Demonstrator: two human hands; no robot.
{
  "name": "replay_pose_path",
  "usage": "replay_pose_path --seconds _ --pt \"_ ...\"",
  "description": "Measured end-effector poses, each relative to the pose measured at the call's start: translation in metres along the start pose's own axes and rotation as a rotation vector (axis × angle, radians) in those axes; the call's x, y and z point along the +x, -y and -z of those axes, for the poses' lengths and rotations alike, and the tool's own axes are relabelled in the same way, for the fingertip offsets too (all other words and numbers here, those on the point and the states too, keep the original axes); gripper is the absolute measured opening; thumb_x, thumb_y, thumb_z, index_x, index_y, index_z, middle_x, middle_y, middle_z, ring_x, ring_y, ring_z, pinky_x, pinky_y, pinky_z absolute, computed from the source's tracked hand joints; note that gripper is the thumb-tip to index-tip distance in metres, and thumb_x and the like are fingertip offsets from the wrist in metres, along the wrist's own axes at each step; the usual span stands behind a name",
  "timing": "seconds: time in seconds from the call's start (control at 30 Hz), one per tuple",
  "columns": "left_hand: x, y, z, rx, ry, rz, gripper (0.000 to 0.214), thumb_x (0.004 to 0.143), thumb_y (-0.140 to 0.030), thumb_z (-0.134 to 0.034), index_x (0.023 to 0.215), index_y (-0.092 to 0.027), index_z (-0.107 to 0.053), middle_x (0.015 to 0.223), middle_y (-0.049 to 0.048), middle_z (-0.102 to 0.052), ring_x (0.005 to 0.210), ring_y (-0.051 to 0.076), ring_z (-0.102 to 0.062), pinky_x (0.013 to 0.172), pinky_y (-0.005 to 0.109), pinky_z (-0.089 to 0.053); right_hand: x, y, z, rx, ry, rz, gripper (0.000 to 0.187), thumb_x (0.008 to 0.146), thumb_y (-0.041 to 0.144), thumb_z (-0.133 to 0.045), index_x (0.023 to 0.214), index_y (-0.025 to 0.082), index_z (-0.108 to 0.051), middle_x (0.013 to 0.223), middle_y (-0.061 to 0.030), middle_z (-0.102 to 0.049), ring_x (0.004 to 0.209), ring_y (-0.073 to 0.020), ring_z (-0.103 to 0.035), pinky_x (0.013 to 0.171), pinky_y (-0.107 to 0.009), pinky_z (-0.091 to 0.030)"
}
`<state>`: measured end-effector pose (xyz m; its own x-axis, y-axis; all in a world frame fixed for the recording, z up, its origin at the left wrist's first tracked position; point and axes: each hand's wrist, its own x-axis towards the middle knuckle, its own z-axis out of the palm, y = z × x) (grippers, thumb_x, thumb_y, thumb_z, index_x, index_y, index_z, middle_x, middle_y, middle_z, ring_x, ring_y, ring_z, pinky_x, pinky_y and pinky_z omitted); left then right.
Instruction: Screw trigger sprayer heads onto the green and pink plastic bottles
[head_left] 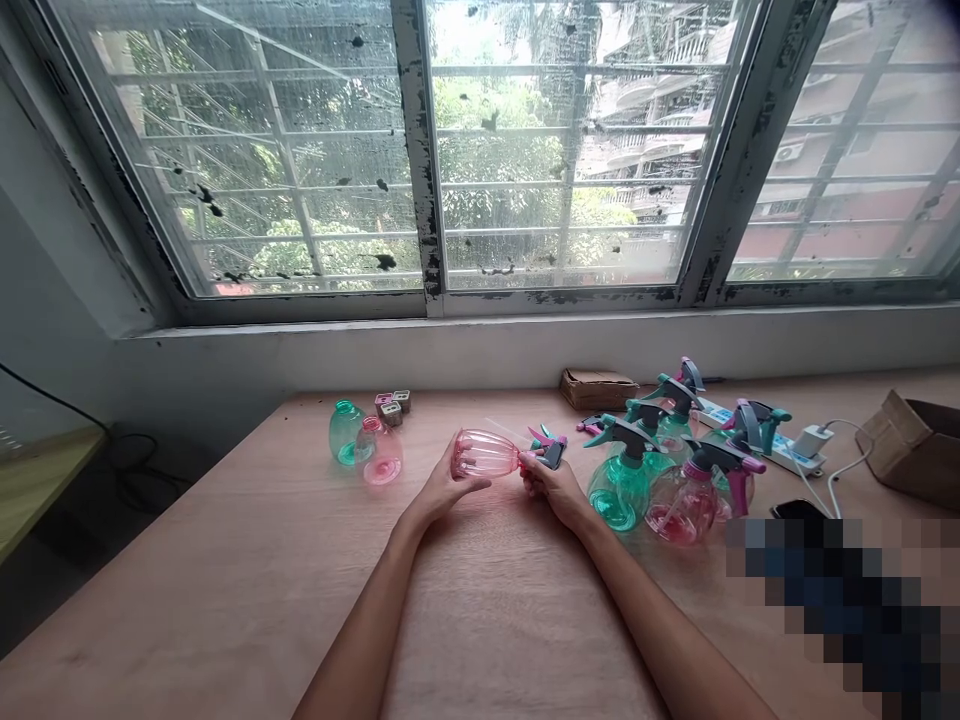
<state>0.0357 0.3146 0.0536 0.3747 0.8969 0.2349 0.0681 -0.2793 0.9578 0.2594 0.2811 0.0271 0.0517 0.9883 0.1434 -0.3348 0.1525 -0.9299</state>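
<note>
My left hand (450, 487) is wrapped round a clear pink spray bottle (484, 453) that lies sideways just above the wooden table (262, 580). At the bottle's neck my right hand (551, 487) grips a pink and grey trigger sprayer head (549, 448), whose thin clear tube runs back over the bottle. To the left stand a green bottle (345, 432) and a pink bottle (381, 452), both without heads.
Several finished green and pink spray bottles (660, 470) cluster at the right. Behind them lie a white power strip (780, 445) with a charger and cable, a brown packet (598, 388), a cardboard box (919, 440) and a phone (799, 509). Small blocks (394, 404) sit near the wall.
</note>
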Motion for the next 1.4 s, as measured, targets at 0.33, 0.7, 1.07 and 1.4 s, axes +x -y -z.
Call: replay_pose_path --seconds 0.33,0.7,1.07,1.4 --pt "-0.0033 -0.0022 0.0032 0.007 0.008 0.034 0.093 0.067 -0.037 -0.088 0.148 -0.027 -0.042 0.139 0.0130 -0.055 0.126 0.031 -0.055 0.109 0.047 -0.041 -0.0007 0.0023 -0.0012 0.001 -0.002 -0.004 0.039 0.071 0.055 -0.083 0.079 0.021 -0.065 0.069 0.0003 -0.065 0.051 -0.0123 -0.054 0.047 -0.026 -0.037" --pt "0.0006 -0.0062 0.0021 0.013 0.023 0.004 0.064 0.078 -0.046 -0.078 0.133 -0.021 -0.057 0.125 0.0116 -0.067 0.120 0.032 -0.060 0.105 0.046 -0.045 -0.0034 0.0056 -0.0044 -0.029 0.019 -0.010 0.040 0.067 0.053 -0.087 0.081 0.020 -0.068 0.069 -0.0002 -0.067 0.051 -0.0125 -0.053 0.046 -0.026 -0.040" --pt "0.0000 -0.0080 0.0004 0.001 -0.003 0.004 0.069 0.075 -0.046 -0.081 0.135 -0.022 -0.056 0.132 0.0120 -0.063 0.128 0.034 -0.055 0.109 0.047 -0.040 -0.0037 0.0071 -0.0038 -0.026 0.017 -0.041 0.045 0.063 0.054 -0.089 0.083 0.020 -0.067 0.070 -0.0010 -0.070 0.051 -0.0141 -0.057 0.047 -0.027 -0.043" --pt "-0.0022 -0.0052 0.0002 -0.034 0.007 0.001 0.091 0.068 -0.037 -0.088 0.147 -0.026 -0.043 0.141 0.0122 -0.056 0.128 0.031 -0.053 0.110 0.046 -0.040 -0.0044 0.0072 -0.0024 -0.010 0.017 -0.029 0.043 0.068 0.055 -0.085 0.083 0.020 -0.066 0.071 -0.0009 -0.068 0.053 -0.0136 -0.057 0.048 -0.026 -0.041"
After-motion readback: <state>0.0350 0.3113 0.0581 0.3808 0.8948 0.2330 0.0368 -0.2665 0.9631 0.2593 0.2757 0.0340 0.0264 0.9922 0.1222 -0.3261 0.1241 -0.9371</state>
